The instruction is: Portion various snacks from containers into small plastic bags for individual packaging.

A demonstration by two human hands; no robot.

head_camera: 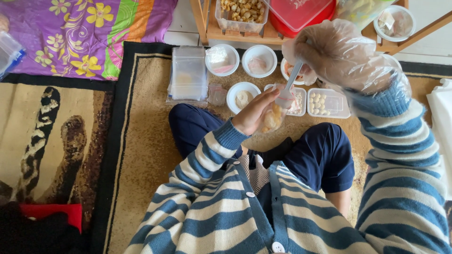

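Over the lap, left hand (pixel 254 113) pinches a small clear snack pouch (pixel 273 118) upright w/ mouth open, so the plastic-gloved right hand (pixel 329 51), fist closed on a white spoon (pixel 291 84), can tip into it; bowls (pixel 242 96) near on the rug (pixel 141 141).

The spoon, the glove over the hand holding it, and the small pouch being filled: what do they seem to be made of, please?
Spoon: apparently white plastic, matte. Glove on the right hand: thin clear plastic film, crinkled and glossy. Pouch in the left hand: clear soft plastic, its pale contents showing through.
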